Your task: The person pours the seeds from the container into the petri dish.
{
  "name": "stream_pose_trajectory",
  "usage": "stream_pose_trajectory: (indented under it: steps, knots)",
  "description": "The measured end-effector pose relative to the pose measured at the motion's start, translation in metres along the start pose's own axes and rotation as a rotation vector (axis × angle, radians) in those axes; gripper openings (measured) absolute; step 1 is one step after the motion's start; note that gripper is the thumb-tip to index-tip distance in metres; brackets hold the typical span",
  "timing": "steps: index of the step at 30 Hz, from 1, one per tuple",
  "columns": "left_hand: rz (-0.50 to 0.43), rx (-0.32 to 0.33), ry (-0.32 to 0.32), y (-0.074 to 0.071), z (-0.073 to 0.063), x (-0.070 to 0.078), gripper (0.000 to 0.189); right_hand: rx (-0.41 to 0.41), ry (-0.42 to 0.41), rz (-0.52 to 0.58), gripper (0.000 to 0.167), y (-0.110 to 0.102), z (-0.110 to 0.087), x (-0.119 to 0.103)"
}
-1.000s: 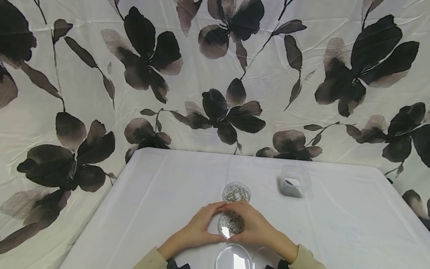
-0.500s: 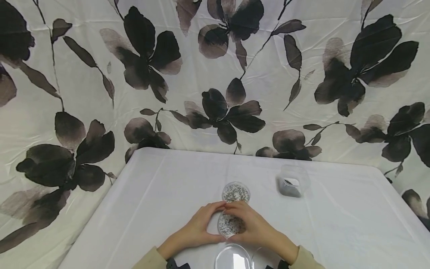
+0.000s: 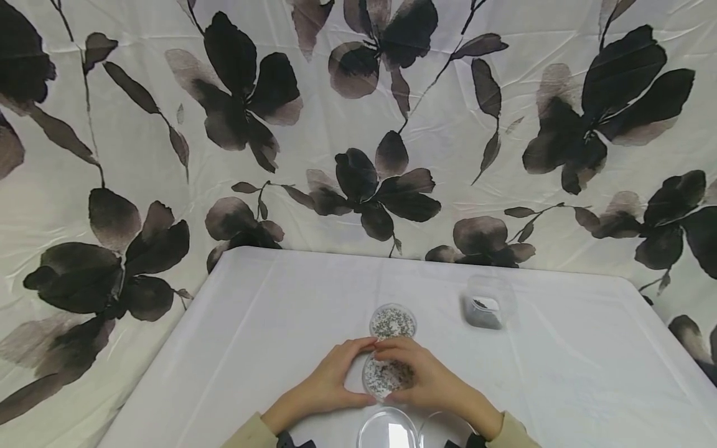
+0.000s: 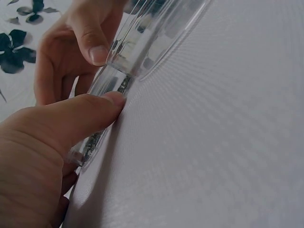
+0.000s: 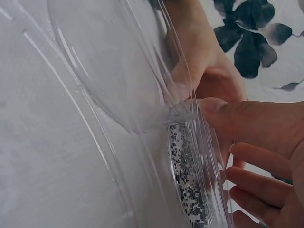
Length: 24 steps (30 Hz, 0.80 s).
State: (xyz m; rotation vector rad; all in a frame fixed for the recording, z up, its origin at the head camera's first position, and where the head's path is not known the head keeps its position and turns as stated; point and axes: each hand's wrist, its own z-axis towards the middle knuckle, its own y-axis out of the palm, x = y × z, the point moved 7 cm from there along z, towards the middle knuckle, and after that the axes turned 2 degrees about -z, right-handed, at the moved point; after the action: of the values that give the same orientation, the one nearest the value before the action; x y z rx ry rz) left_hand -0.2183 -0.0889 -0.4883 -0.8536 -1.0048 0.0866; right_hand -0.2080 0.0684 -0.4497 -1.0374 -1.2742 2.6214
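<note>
A clear round petri dish with small dark and pale bits lies between my hands, low at the table's middle. My left hand curves round its left side; in the left wrist view the thumb presses the side wall. From the right, my right hand spans the dish, its fingers over the far edge and its thumb at the near edge. The right wrist view shows that thumb against the clear rim, the speckled bits just below. A second speckled dish sits right beyond the fingers.
Nearer the person lies a clear empty round dish or lid, with another clear round piece to its right. A clear box with something dark in it stands back right. White cloth covers the table; a floral curtain hangs behind.
The bright glare on the dish between the hands has gone. My right hand has shifted slightly right, its thumb with it. The left hand has stayed nearly in place.
</note>
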Motion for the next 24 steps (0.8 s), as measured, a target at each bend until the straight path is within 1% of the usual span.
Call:
stream_pose_trajectory:
  steps: [6, 14, 17, 21, 24]
  knots:
    - [0.021, 0.01, 0.012, -0.001, 0.001, 0.002, 0.094, 0.011, -0.012, 0.019, 0.062, -0.003, 0.001, -0.002]
    - [0.037, 0.019, 0.009, 0.0, 0.0, 0.001, 0.091, -0.007, 0.012, 0.057, 0.058, -0.004, -0.001, -0.001]
    - [0.037, 0.016, 0.005, 0.001, 0.0, 0.0, 0.091, -0.019, 0.035, 0.058, 0.053, -0.005, -0.001, 0.0]
    - [0.03, 0.007, -0.004, 0.0, -0.001, 0.001, 0.09, -0.012, 0.082, 0.074, 0.043, -0.014, -0.002, 0.001]
    - [0.031, -0.008, -0.013, -0.001, -0.002, 0.002, 0.089, 0.043, 0.081, 0.087, 0.037, -0.029, -0.002, 0.001]
